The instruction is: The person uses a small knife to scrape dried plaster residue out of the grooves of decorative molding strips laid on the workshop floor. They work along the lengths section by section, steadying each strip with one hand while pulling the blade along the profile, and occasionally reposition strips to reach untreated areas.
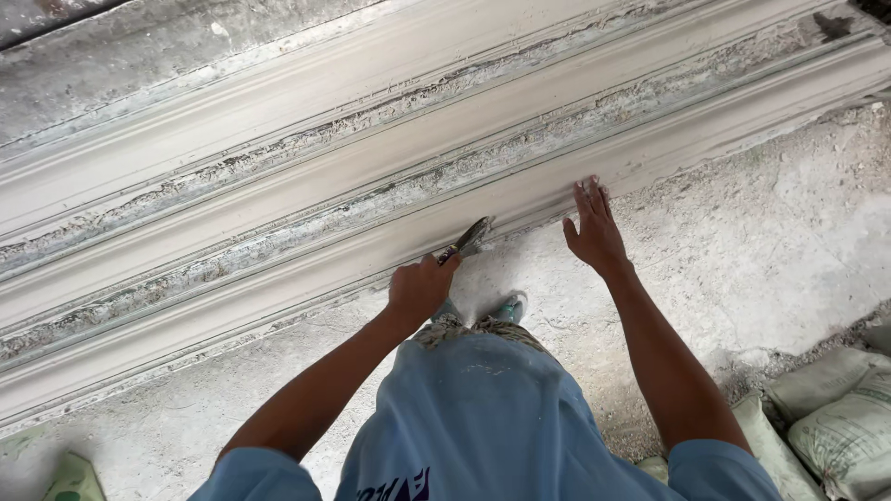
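My left hand (419,288), fingers closed around a scraper (467,239), sets its blade against the near edge of the moulding (278,186); my right hand (594,230), fingers spread, presses there.

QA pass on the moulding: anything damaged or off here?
Yes. The grooves between the smooth moulding bands are crusted and flaking, rough along their whole length. Loose grit lies on the floor at its base. The left hand holds a scraper there.
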`<control>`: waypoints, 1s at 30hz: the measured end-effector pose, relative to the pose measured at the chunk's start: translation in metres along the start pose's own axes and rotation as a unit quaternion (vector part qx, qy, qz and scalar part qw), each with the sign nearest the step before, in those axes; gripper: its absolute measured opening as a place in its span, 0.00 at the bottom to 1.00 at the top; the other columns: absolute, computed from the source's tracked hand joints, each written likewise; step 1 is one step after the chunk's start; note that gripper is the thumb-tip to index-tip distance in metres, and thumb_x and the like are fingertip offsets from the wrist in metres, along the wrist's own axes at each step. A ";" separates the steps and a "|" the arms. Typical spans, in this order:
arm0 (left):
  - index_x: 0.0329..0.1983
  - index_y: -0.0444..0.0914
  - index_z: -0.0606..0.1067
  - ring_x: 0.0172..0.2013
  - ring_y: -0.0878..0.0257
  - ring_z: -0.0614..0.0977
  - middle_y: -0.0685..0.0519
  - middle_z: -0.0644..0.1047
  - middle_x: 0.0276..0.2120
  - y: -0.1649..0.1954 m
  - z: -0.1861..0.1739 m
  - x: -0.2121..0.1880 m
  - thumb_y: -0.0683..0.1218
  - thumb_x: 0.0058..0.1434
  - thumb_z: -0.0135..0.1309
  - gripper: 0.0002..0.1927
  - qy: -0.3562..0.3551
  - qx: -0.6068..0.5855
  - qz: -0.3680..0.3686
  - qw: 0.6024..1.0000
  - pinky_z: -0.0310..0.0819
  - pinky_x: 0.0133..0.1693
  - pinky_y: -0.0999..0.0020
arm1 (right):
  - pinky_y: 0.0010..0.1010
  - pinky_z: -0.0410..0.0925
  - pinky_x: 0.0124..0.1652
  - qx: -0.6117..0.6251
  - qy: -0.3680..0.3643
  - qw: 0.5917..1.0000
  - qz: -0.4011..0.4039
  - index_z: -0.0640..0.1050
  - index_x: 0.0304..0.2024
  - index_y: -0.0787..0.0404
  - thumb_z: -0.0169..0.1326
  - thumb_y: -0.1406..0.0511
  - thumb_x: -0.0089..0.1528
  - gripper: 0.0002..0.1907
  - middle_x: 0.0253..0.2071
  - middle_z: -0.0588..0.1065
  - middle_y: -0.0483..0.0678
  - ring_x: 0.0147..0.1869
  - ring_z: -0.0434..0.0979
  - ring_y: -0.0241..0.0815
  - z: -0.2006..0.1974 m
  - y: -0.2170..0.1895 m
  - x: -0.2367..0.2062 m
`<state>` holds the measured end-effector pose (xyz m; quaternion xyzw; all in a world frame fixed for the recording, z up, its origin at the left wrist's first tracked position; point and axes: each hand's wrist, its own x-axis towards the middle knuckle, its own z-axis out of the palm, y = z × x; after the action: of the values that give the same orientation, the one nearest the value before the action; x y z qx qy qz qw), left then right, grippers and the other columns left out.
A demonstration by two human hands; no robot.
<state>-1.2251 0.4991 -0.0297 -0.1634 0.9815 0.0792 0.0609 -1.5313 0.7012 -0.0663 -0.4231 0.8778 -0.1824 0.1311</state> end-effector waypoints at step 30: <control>0.59 0.54 0.75 0.23 0.47 0.83 0.46 0.78 0.30 0.022 0.000 0.016 0.46 0.66 0.46 0.19 0.006 -0.073 -0.001 0.997 0.77 0.23 0.50 | 0.45 0.48 0.74 0.039 -0.038 0.998 0.037 0.56 0.75 0.55 0.51 0.66 0.61 0.40 0.80 0.47 0.54 0.83 0.43 0.55 -0.020 0.004 -0.004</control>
<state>-1.2475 0.5142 -0.0290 -0.1691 0.9733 0.1494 0.0426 -1.5394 0.7105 -0.0493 -0.3913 0.8794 -0.1957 0.1876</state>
